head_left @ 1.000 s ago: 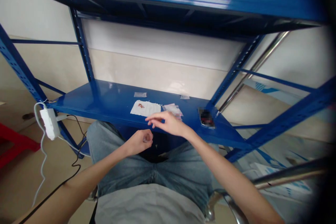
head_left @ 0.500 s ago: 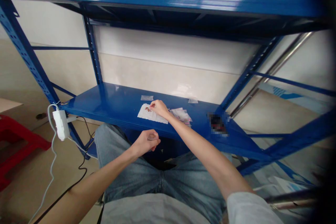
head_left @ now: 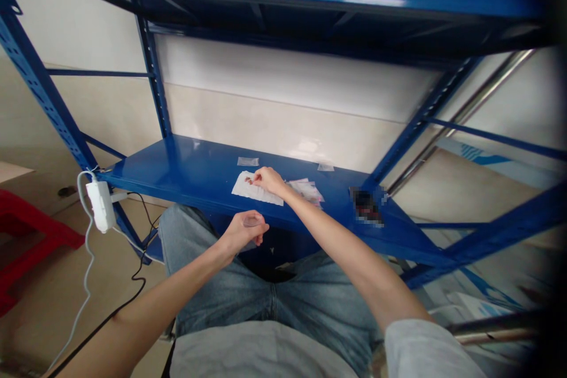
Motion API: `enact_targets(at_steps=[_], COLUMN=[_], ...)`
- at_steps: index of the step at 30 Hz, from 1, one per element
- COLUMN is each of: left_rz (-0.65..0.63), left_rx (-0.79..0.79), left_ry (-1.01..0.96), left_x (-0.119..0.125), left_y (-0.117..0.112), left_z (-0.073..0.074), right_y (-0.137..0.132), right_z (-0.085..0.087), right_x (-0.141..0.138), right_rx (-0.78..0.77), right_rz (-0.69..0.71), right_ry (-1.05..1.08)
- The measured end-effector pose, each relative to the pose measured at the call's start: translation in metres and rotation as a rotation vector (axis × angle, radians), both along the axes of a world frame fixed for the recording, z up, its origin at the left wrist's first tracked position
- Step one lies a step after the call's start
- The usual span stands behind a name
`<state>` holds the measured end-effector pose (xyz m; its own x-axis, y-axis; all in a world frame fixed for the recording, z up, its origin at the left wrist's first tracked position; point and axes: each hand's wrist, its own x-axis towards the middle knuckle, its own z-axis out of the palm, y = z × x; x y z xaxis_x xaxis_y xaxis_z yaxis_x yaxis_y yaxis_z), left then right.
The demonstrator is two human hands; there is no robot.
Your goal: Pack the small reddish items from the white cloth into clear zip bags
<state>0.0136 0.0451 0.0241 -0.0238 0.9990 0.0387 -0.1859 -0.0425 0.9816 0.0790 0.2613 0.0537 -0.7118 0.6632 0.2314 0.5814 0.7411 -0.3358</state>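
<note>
My left hand [head_left: 243, 233] is closed around a small clear plastic bag [head_left: 253, 221], held over my lap in front of the shelf edge. The bag's rounded mouth shows above the fingers. Farther forward, my right hand [head_left: 269, 179] reaches to a white paper sheet [head_left: 241, 189] on the blue shelf. Its fingertips are pinched together at a few small brown pieces [head_left: 248, 181] on the sheet. Whether a piece sits between those fingertips is too small to make out. The right hand hides part of the paper.
Beside my right wrist lies a pile of clear plastic bags [head_left: 310, 191]. Two flat bags lie farther back, one to the left [head_left: 248, 162] and one to the right [head_left: 326, 167]. A blurred dark object [head_left: 367, 207] is on the right. A white power strip [head_left: 101, 205] hangs at the left post.
My left hand has shifted slightly left and up with the bag. The right hand stays at the brown pieces with only a small finger movement. The view has tilted a little.
</note>
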Motion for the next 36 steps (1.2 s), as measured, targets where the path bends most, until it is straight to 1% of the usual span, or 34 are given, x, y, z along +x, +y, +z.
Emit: enact_targets(at_steps=[2, 4, 7, 9, 12, 14, 17, 20, 24, 29, 32, 34, 36], left_rz=[0.002, 0.011, 0.008, -0.001, 0.0, 0.004, -0.002, -0.007, -0.004, 0.016, 0.023, 0.017, 0.013], left_rx=[-0.006, -0.011, -0.014, -0.013, -0.001, 0.012, 0.031, 0.051, 0.06, 0.049, 0.036, 0.031, 0.031], left_ry=[-0.008, -0.027, -0.055, -0.065, -0.071, -0.061, -0.061, -0.081, -0.067, -0.06, -0.062, -0.061, -0.06], left_x=[0.0, -0.001, -0.006, -0.01, -0.015, -0.017, -0.018, -0.018, -0.017, -0.018, -0.018, -0.018, -0.018], left_y=[0.001, 0.002, 0.003, 0.003, 0.004, 0.003, 0.003, 0.003, 0.002, 0.002, 0.003, 0.003, 0.003], left_z=[-0.001, -0.003, -0.005, -0.005, -0.003, -0.001, -0.001, -0.001, -0.001, 0.0, 0.0, 0.0, 0.001], right_y=[-0.001, -0.003, -0.006, -0.012, -0.027, -0.042, -0.067, -0.085, -0.091, -0.089, -0.087, -0.081, -0.066], right_z=[0.001, 0.006, 0.021, 0.035, 0.055, 0.066, 0.075, 0.079, 0.078, 0.075, 0.076, 0.074, 0.067], right_x=[0.0, 0.0, 0.003, 0.007, 0.019, 0.026, 0.034, 0.036, 0.035, 0.035, 0.037, 0.037, 0.034], right_rx=[-0.003, -0.016, -0.069, -0.155, -0.386, -0.506, -0.546, -0.51, -0.421, -0.411, -0.442, -0.485, -0.506], right_rz=[-0.003, -0.001, 0.051, 0.138, 0.344, 0.471, 0.564, 0.59, 0.629, 0.648, 0.681, 0.702, 0.667], right_ry=[0.017, 0.043, 0.086, 0.115, 0.19, 0.219, 0.187, 0.124, 0.074, 0.085, 0.044, 0.013, 0.052])
